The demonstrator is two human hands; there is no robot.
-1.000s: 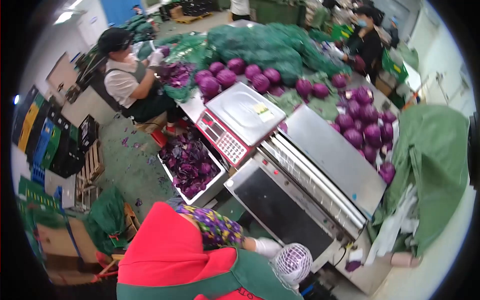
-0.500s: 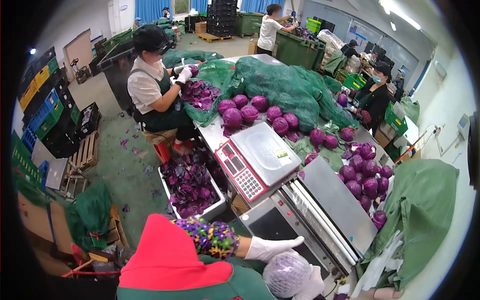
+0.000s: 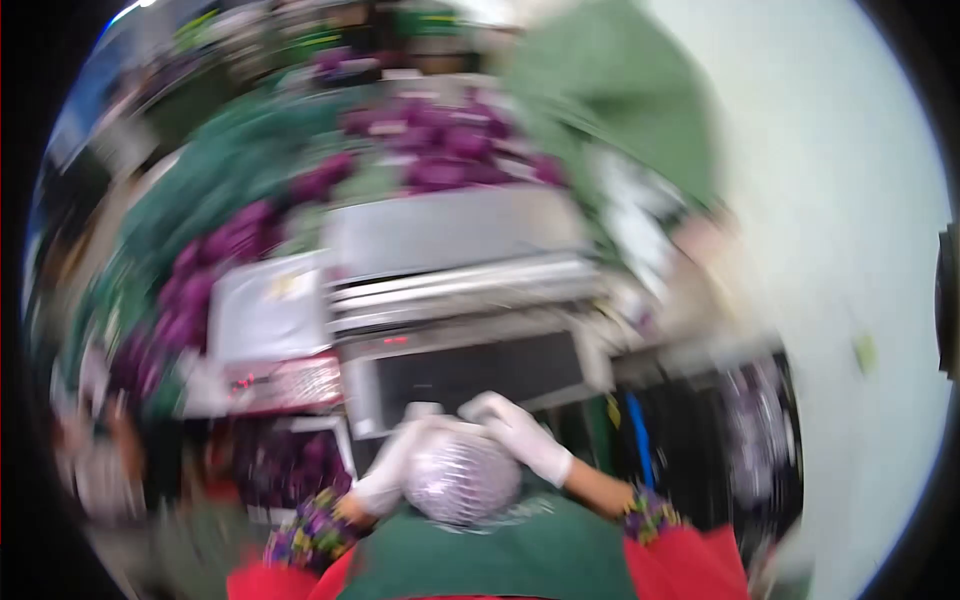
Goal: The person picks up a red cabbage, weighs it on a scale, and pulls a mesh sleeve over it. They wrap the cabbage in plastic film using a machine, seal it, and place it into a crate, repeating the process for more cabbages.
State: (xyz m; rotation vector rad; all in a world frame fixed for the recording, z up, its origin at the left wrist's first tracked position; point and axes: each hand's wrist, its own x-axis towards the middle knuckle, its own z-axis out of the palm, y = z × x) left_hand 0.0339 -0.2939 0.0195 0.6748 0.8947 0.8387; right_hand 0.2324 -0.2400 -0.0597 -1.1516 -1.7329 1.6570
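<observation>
A round purple cabbage (image 3: 462, 480) in a pale, shiny wrap with a mesh-like pattern is held close against the green apron. My left hand (image 3: 392, 470), in a white glove, grips its left side. My right hand (image 3: 520, 436), also gloved in white, is curled on its upper right side. Just beyond the hands lies the dark plate (image 3: 480, 370) of a wrapping machine, with pale rollers (image 3: 460, 290) behind it. Motion blur hides the exact finger positions.
A scale (image 3: 270, 310) stands left of the machine. Purple cabbages (image 3: 450, 140) are piled behind it, beside green netting (image 3: 220, 170). Below left is a bin of purple leaves (image 3: 295, 465). On the right, a dark crate (image 3: 755, 440) holds wrapped cabbages near the white wall (image 3: 850, 250).
The view has swung right, bringing the machine in front of me. My right hand now rests on the wrapped cabbage's upper side, and my left hand is at its left side.
</observation>
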